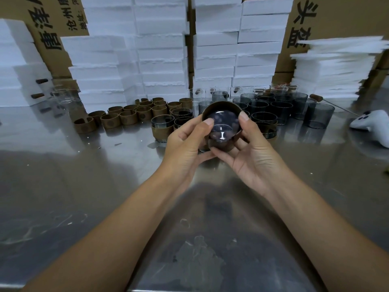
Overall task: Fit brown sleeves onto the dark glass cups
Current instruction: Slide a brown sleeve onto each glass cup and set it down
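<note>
The left hand (185, 142) and right hand (252, 148) pinched a brown band-shaped sleeve (221, 107) round a dark round glass cup (221, 131), with few sleeved cups (162, 131) finished and many bare grey cups (280, 108) undone.

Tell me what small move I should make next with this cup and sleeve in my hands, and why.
Probably push the glass cup with both thumbs to seat it squarely in the brown sleeve. Your left hand and right hand both grip the sleeve, thumbs rest on the glass, and the sleeve's far rim stands above it, so it looks not fully seated.
</note>
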The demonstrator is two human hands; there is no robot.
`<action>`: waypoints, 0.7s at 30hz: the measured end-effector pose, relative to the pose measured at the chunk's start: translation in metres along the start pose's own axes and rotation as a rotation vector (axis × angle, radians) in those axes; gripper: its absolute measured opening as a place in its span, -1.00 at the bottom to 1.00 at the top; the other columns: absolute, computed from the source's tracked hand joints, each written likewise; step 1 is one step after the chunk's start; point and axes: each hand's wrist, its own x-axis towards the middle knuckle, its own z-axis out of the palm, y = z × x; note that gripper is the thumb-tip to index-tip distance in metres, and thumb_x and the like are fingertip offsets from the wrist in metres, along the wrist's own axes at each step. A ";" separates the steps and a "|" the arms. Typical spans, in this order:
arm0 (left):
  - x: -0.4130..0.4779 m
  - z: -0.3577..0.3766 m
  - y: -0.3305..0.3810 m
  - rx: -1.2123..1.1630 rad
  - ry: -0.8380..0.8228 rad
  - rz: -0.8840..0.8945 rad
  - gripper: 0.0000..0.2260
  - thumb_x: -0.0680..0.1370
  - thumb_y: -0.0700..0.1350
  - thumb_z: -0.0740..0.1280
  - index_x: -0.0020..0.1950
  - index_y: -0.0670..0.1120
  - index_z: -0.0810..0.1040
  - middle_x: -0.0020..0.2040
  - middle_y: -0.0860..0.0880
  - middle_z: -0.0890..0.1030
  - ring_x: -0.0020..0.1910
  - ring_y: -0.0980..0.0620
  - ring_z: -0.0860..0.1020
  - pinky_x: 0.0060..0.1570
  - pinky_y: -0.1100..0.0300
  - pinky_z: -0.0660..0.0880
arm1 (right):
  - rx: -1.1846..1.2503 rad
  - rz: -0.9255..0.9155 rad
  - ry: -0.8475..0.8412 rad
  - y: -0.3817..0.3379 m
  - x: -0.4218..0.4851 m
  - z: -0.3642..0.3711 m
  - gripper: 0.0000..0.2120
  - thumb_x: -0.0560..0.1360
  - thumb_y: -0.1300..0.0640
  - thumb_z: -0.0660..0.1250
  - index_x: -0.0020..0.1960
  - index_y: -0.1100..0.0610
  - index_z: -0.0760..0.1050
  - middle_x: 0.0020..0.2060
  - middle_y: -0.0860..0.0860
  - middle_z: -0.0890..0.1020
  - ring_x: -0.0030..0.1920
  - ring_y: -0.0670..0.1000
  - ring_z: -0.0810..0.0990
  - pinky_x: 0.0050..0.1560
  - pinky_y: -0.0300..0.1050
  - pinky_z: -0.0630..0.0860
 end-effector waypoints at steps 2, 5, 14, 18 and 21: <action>0.002 0.000 -0.001 -0.007 0.035 -0.023 -0.62 0.50 -0.13 0.36 0.30 -0.17 0.50 0.19 -0.19 0.61 0.18 -0.11 0.58 0.02 0.06 0.59 | -0.009 0.030 0.018 0.000 0.001 -0.001 -0.48 0.26 -0.10 0.40 0.10 0.20 0.54 -0.11 0.10 0.72 -0.05 0.03 0.71 -0.18 -0.13 0.64; 0.003 -0.002 -0.001 -0.052 -0.005 -0.056 -0.50 0.39 -0.07 0.41 0.28 -0.24 0.49 0.17 -0.16 0.62 0.18 -0.07 0.58 0.13 0.08 0.55 | -0.104 0.049 0.031 0.000 0.002 -0.002 -0.35 0.23 -0.23 0.36 0.18 0.17 0.54 -0.04 0.06 0.72 0.02 -0.02 0.68 -0.16 -0.16 0.63; 0.009 -0.013 -0.004 -0.026 -0.194 -0.113 -0.38 0.04 0.16 0.63 0.02 -0.05 0.65 0.01 -0.03 0.68 0.04 0.05 0.62 0.08 0.19 0.52 | -0.224 -0.003 0.043 -0.005 -0.001 -0.001 -0.44 0.30 -0.28 0.25 0.11 0.08 0.58 -0.14 -0.06 0.71 -0.15 -0.16 0.66 -0.17 -0.27 0.52; 0.007 -0.012 -0.004 0.028 -0.173 -0.117 -0.19 -0.05 0.22 0.63 0.10 -0.12 0.58 -0.01 -0.05 0.67 -0.03 0.09 0.60 0.05 0.21 0.45 | -0.200 0.003 0.067 -0.005 0.001 -0.004 -0.53 0.29 -0.25 0.28 0.02 0.06 0.58 -0.20 -0.08 0.68 -0.24 -0.17 0.64 -0.18 -0.24 0.49; 0.005 -0.009 -0.005 0.054 -0.171 -0.129 -0.15 -0.08 0.26 0.62 0.09 -0.13 0.57 -0.02 -0.06 0.67 -0.03 0.07 0.60 0.04 0.19 0.45 | -0.157 0.024 0.084 -0.005 0.003 -0.004 -0.53 0.28 -0.22 0.31 0.03 0.08 0.58 -0.20 -0.05 0.66 -0.26 -0.14 0.62 -0.22 -0.25 0.50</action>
